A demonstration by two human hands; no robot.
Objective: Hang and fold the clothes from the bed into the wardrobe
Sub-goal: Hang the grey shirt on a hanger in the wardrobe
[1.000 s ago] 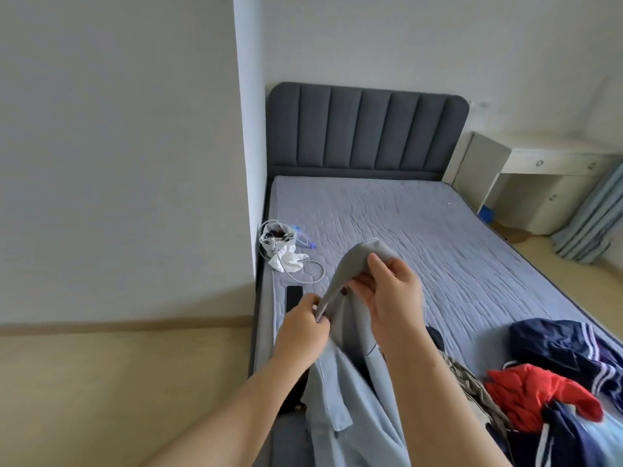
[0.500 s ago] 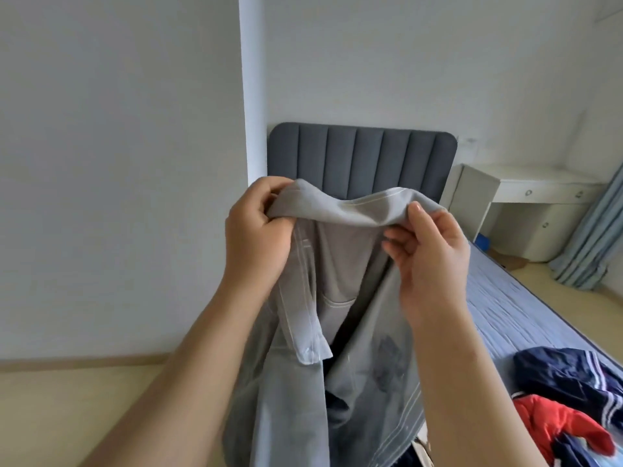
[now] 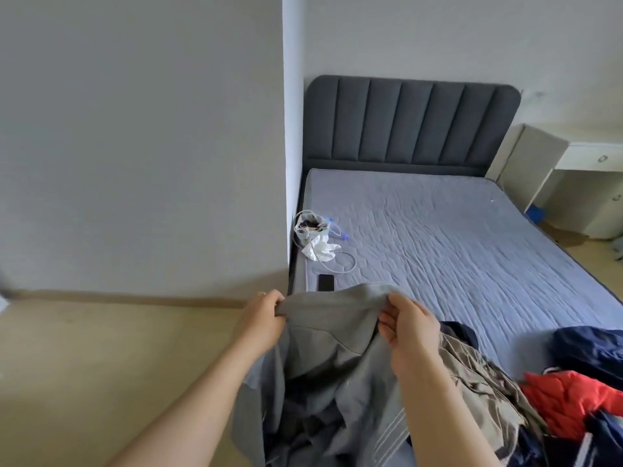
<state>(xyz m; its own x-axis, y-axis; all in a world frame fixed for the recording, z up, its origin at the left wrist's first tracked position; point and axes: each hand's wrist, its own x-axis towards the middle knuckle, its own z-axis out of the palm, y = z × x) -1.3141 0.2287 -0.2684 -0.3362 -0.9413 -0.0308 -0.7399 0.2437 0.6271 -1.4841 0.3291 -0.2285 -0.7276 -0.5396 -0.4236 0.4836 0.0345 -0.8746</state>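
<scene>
Mattress fills most of the room from where I stand: a wide bed (image 3: pixel 455 251) under a grey-blue quilted cover, backed by a dark grey padded headboard (image 3: pixel 404 123). No wardrobe is in sight.

Next in size is the plain grey cloth shirt (image 3: pixel 337 358), raised over the bed's near left corner. Its top edge is stretched between two hands, and the rest hangs down into the heap below. The left hand (image 3: pixel 264 320) has its grip pinched on one end of that edge, fingers curled over the cloth. The right hand (image 3: pixel 409 328) pinches the other end the same way.

I would judge the shirt light, limp and hard to damage, but apt to sag and slip through a loose pinch. The shoulders, one in each hand as now, look the best place to hold it while a hanger goes in or a fold is started.

By my count, one shirt is in hand. Beside it lie one crumpled khaki garment (image 3: pixel 485 389), touching it, and one bright red garment (image 3: pixel 569 399). Dark navy cloth (image 3: pixel 593 355) shows in three patches, and I cannot tell how many pieces that makes.

By the wall sit one pale drawstring pouch (image 3: pixel 312 227), one looped white cable (image 3: pixel 347 264) and one black phone (image 3: pixel 326 282), which lies flat just beyond the shirt's edge.
</scene>
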